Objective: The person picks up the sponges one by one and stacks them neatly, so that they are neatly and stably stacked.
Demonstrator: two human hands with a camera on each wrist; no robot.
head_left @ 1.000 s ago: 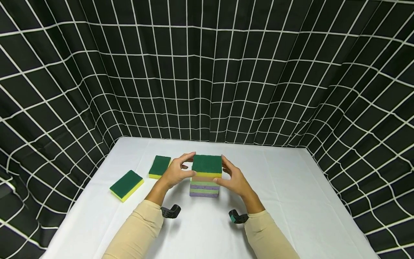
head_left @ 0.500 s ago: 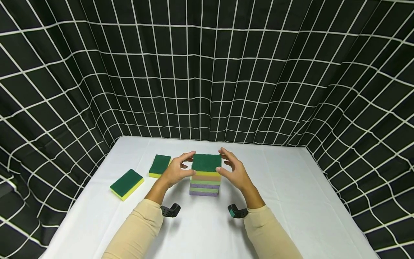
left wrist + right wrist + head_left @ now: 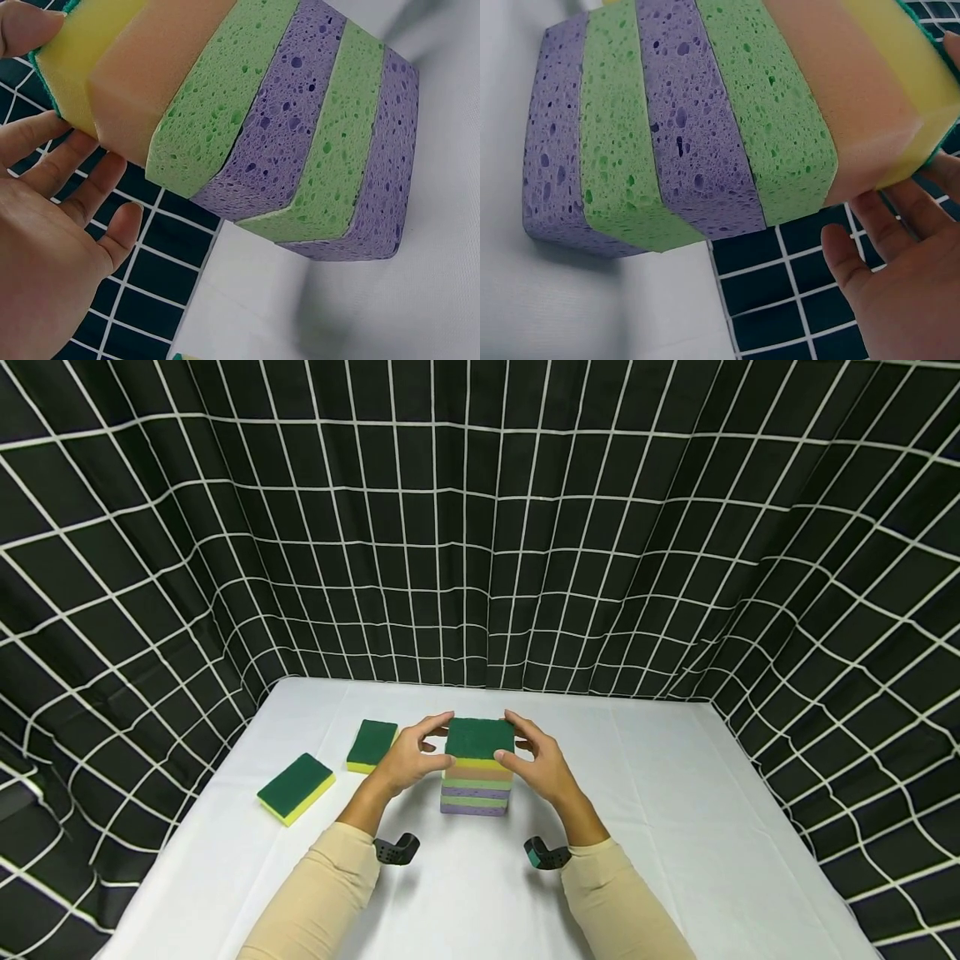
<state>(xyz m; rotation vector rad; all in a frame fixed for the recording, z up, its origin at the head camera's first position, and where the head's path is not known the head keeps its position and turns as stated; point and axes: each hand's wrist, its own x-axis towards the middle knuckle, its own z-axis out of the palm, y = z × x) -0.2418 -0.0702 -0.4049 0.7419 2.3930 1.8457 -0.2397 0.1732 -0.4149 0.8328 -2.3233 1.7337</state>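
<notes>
A stack of sponges (image 3: 474,793) stands on the white table, with purple and green porous layers, then an orange one. On top lies a yellow scouring sponge with a green pad (image 3: 480,739). My left hand (image 3: 408,760) holds the top sponge at its left end, thumb at the near corner and fingertips at the far side. The right hand (image 3: 542,767) holds the opposite end the same way. In the left wrist view, the fingers (image 3: 64,154) reach the yellow and orange layers (image 3: 165,67). The right wrist view shows fingers (image 3: 907,214) under the yellow layer's edge (image 3: 900,60).
Two more green-and-yellow scouring sponges lie to the left: one nearer (image 3: 296,788), turned at an angle, and one farther back (image 3: 372,743), partly behind the left hand. A dark curtain with a white grid (image 3: 480,527) surrounds the white table (image 3: 645,827) on its back and sides.
The right hand lifted and loosened at the top sponge's right end, then came back in against it with the thumb higher. The left hand and the stack stayed nearly still.
</notes>
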